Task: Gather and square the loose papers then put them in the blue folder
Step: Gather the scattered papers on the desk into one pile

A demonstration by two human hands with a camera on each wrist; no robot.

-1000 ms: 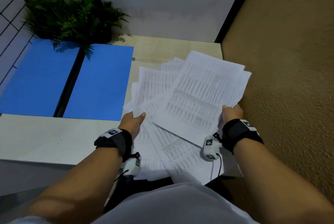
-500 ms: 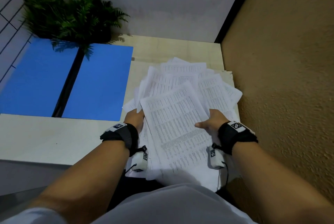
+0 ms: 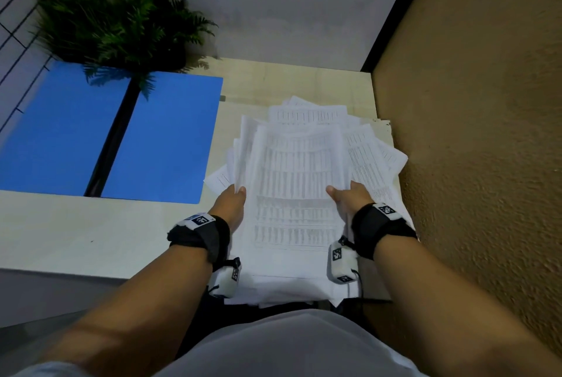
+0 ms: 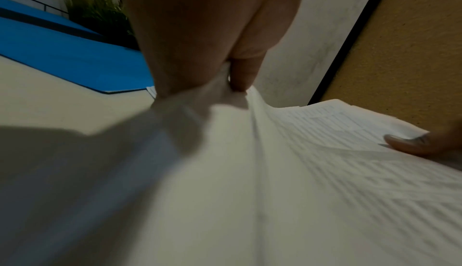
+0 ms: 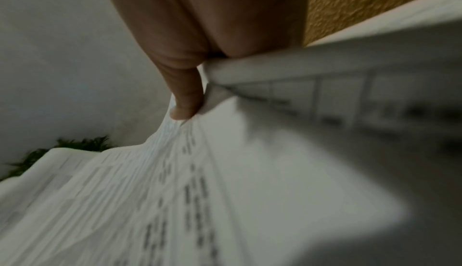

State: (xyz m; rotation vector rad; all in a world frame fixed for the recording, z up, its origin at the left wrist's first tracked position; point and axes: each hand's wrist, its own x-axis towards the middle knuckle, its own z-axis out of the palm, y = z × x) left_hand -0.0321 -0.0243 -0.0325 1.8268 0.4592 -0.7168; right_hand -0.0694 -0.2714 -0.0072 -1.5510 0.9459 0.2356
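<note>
Since 0.5 s ago: both hands have closed in on the sides of the top sheets, and the fan of papers (image 3: 296,191) has narrowed toward one pile; corners of lower sheets still splay out at the far left and far right. At 1.0 s ago the right hand held a large sheet raised and tilted toward the wall; that sheet now lies with the rest.

Left hand (image 3: 230,204): thumb on top of the left edge, fingers hidden under the paper in the head view; the left wrist view shows the edge pinched and bunched between thumb and fingers (image 4: 243,72). Right hand (image 3: 349,198): thumb laid on the top sheet; the right wrist view shows the thumb pressing down with a thick layer of sheets (image 5: 275,68) gripped beneath the palm. Print is blurred in both wrist views.

Blue folder (image 3: 164,139) lies open and flat, left of the papers, close to but apart from them; its dark spine runs between the two blue leaves. A green fern plant (image 3: 115,23) stands at the far left, its fronds overhanging the folder's top edge.

Pale tabletop (image 3: 76,230); the stack overhangs its near edge. Grey wall behind, textured ochre wall (image 3: 486,133) immediately right of the papers, black wire grid at far left.
</note>
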